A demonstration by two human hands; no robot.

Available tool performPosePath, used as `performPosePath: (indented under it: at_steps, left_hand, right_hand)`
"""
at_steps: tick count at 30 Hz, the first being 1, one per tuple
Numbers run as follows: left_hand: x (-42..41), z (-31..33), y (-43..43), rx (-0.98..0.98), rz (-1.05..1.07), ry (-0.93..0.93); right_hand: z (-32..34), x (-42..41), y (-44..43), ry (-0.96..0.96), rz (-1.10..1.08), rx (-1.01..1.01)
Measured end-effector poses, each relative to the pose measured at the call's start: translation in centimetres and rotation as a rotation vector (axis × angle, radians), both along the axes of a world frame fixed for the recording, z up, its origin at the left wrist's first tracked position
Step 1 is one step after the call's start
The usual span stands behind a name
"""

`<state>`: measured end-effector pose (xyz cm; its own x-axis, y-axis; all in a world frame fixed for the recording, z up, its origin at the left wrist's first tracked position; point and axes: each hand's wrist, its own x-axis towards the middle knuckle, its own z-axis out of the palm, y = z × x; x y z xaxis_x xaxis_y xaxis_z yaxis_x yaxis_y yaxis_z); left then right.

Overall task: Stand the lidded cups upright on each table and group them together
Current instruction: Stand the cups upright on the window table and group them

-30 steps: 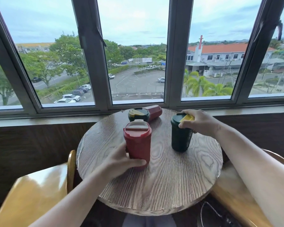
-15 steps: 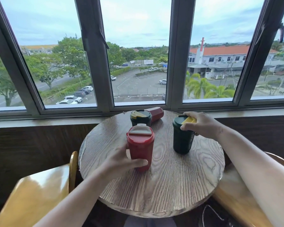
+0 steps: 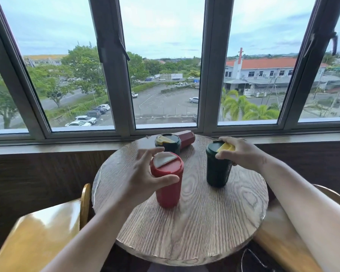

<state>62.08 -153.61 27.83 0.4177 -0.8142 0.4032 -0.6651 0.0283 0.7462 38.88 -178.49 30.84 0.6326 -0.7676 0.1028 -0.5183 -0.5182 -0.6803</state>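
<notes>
A red cup (image 3: 167, 190) with a red lid and white flap stands upright mid-table. My left hand (image 3: 143, 173) wraps its upper part, thumb across the front and fingers spread behind the lid. To its right a dark green cup (image 3: 217, 171) with a yellow flap stands upright. My right hand (image 3: 241, 154) grips this cup's lid from the right. At the table's far edge a third cup (image 3: 185, 138), dark red with a green lid (image 3: 168, 143), lies on its side, lid facing me.
The round wooden table (image 3: 194, 236) stands against a wall under a window sill (image 3: 67, 147). A glossy wooden chair (image 3: 37, 232) is at the left and another (image 3: 279, 244) at the right. Glasses (image 3: 251, 261) lie low at the right.
My left hand has slid from the red cup's base up to its lid. The right hand stays on the green cup's lid. Both cups remain upright in place.
</notes>
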Motion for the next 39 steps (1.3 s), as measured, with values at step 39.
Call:
performPosePath:
  at_steps: [39]
  left_hand:
    - [-1.6,-2.1,-1.4,-0.131,0.310,-0.046]
  right_hand:
    - [1.4,2.2,3.2,-0.028,0.078,-0.130]
